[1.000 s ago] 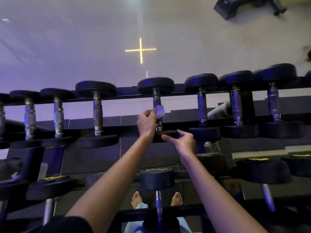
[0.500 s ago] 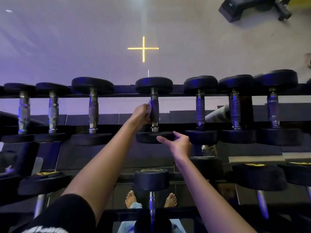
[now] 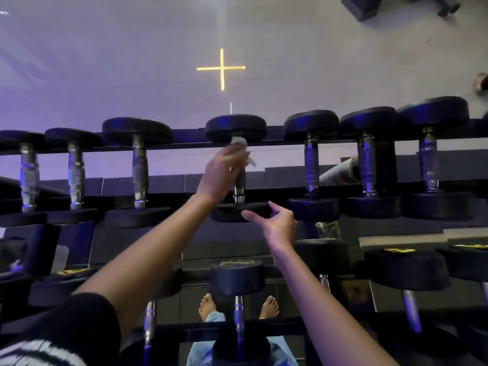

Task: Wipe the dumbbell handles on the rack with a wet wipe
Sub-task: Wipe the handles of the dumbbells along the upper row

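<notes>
Nothing reads clearly: yellow labels [image 3: 400, 250] on the lower dumbbells [image 3: 406, 270] are blurred; a yellow cross [image 3: 221, 67] marks the floor [image 3: 105, 62].

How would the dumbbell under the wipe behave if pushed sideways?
Likely heavy: the dumbbell has thick heads. Its round heads could roll along the rack, so the right hand touching the near head probably steadies it.

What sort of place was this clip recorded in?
Most likely a gym's free-weight area: a tiered rack holds rows of black dumbbells, and the left hand grips a wet wipe against one metal handle.
</notes>
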